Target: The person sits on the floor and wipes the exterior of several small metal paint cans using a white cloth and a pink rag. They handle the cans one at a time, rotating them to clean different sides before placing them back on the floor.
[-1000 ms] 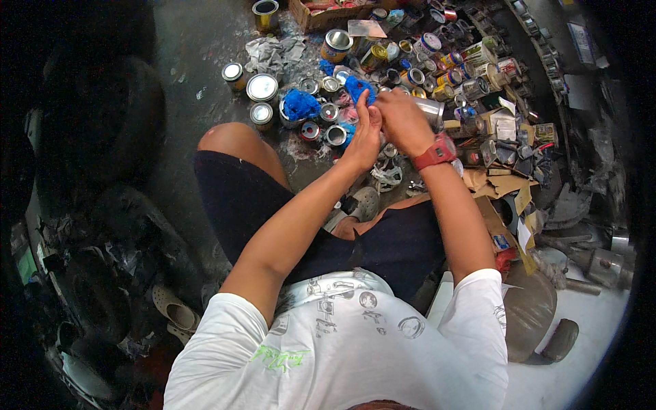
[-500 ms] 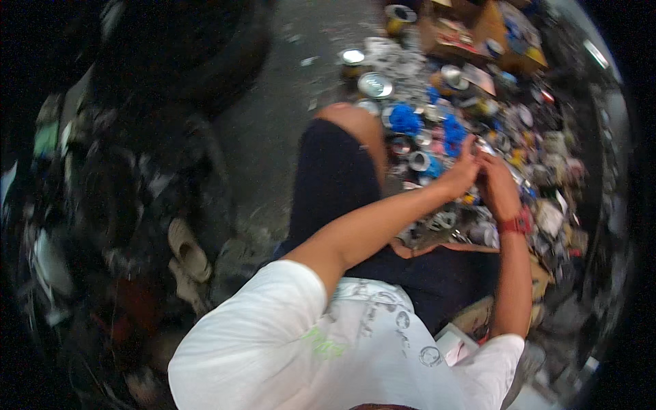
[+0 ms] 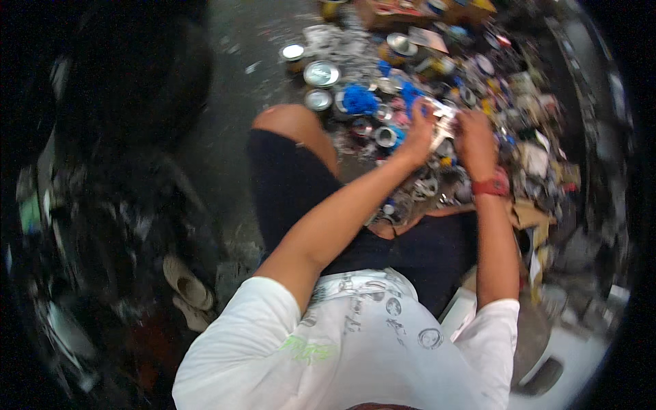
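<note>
dark grey floor (image 3: 232,123) beneath close two-handed work

round metal tins with silvery lids (image 3: 322,73) stand ahead on the left, a crumpled, bright blue wad (image 3: 359,100) beside them. a shiny, silver-coloured object (image 3: 443,121), too blurred to identify, is between the bare left hand (image 3: 420,133) and the bare right hand (image 3: 476,140), whose wrist wears a red watch (image 3: 492,184). left fingers look raised, right ones bent; whether either grip pinches the object, i cannot tell. handling it with both hands seems the step underway; the next move likely calls for steady support from both sides.
</note>
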The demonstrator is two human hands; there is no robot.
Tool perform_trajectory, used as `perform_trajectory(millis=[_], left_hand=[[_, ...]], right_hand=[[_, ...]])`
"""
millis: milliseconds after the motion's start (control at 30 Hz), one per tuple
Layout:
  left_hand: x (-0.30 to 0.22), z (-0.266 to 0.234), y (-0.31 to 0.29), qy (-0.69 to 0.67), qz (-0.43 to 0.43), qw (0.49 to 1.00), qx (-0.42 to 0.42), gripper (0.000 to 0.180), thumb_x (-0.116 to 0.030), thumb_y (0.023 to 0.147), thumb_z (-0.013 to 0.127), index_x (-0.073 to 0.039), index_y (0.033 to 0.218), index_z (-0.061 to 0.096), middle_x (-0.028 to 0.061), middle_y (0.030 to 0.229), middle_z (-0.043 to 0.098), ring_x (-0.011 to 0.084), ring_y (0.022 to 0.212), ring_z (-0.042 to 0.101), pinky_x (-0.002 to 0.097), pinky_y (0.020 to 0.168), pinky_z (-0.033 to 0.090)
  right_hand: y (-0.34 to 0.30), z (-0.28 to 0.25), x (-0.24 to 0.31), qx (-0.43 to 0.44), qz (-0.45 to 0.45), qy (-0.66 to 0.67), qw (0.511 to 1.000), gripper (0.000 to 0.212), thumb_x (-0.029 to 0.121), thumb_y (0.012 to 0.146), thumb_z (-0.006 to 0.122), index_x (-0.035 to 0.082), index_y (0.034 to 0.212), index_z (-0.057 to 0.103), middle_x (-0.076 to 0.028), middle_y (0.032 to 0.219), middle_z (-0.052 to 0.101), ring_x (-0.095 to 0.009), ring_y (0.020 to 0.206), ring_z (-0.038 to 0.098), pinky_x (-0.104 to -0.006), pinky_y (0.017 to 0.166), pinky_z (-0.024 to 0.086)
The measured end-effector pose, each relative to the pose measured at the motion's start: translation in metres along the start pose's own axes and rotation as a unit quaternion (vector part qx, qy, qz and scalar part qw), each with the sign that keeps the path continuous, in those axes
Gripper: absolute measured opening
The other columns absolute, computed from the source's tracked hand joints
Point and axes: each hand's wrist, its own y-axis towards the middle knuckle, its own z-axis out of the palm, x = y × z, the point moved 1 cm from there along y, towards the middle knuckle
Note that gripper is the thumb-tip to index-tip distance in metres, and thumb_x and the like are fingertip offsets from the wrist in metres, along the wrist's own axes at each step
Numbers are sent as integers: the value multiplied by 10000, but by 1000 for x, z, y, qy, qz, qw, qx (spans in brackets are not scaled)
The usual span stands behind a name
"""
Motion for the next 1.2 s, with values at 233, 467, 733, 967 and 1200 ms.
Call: perform_trajectory(millis=[233, 467, 733, 967, 1200], left_hand=[[-55, -27, -18, -324, -266, 908, -1, 1199, -965, 899, 258, -94, 1702, 82, 217, 1704, 250, 345, 1518, 349, 469, 1227, 309], [-8, -40, -3, -328, -296, 893, -82, 1220, -988, 871, 326, -129, 1704, 88, 233, 1488, 492, 320, 1323, 507, 496, 1153, 341], [-33, -83, 49, -236, -272, 928, -99, 1351, -797, 790, 777, -143, 1679, -1, 274, 1692, 258, 409, 1539, 316, 575, 1240, 259], [36, -118, 166, -26, -282, 947, -149, 1192, -271, 806, 944, -100, 1647, 116, 125, 1167, 667, 208, 891, 637, 372, 720, 537], [136, -145, 269, -60, -293, 931, -208, 757, -136, 979, 697, -125, 1590, 251, 131, 1109, 633, 244, 789, 669, 354, 607, 515]], right_hand=[[-51, 24, 44, -21, 2, 118, 993, 205, 31, 893, 650, 39, 1093, 694, -110, 1151, 669, -346, 1137, 625, -462, 930, 565], [-67, 18, 15, -48, 66, 186, 979, 315, -28, 865, 683, 41, 1172, 683, -106, 1203, 678, -348, 1163, 637, -457, 972, 531], [-63, -3, -52, -148, 124, 276, 942, 233, 2, 896, 679, 28, 1124, 718, -144, 1137, 720, -360, 1085, 689, -432, 945, 550], [-51, 17, -80, -156, 246, 402, 868, 248, -16, 907, 707, 9, 1152, 735, -141, 1163, 743, -282, 1076, 727, -359, 954, 554], [-28, -11, -91, -236, 237, 417, 845, 300, -51, 886, 725, 21, 1177, 726, -141, 1157, 740, -290, 1106, 719, -371, 964, 554]])
